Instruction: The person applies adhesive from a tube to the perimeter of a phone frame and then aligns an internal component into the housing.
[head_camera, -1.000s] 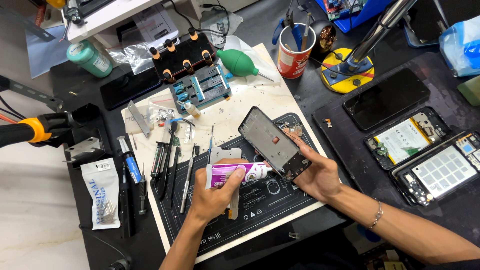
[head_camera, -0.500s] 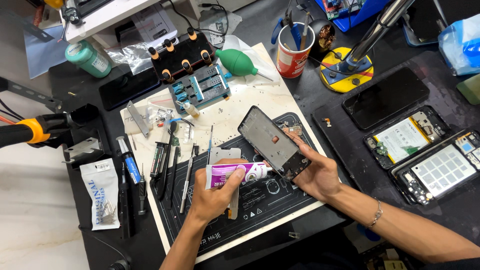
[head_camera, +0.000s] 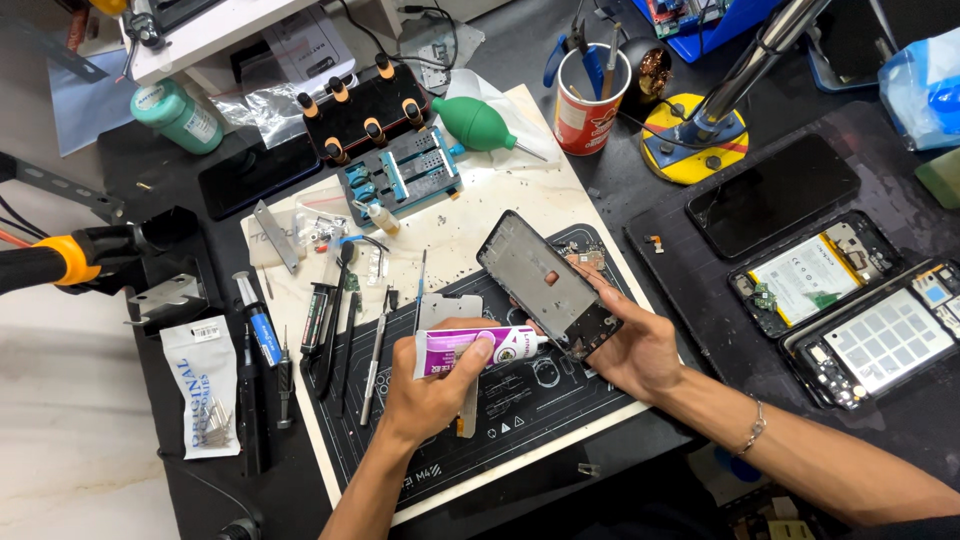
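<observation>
- The left hand (head_camera: 430, 392) has its fingers wrapped round a purple-and-white glue tube (head_camera: 478, 350), its long axis lying left-right, nozzle pointing right.
- The right hand (head_camera: 632, 352) grips the phone frame (head_camera: 548, 284) from below, tilted, over the work mat (head_camera: 500, 420).
- The nozzle tip touches the frame's near edge.

Glue tube (head_camera: 478, 350): soft plastic, glossy purple and white skin, creased where the left hand (head_camera: 432, 392) squeezes it
Phone frame (head_camera: 548, 284): dark matt plastic and metal, held in the right hand (head_camera: 632, 352)
Work mat (head_camera: 520, 400): black rubbery sheet, matt, white print
Tweezers (head_camera: 377, 350): bare steel, smooth, slight shine
Blower bulb (head_camera: 476, 122): green rubber, smooth, dull
Cup (head_camera: 590, 98): red paper, slightly glossy
Phone (head_camera: 772, 194): black glass, glossy
Bracelet (head_camera: 754, 430): thin metal chain
</observation>
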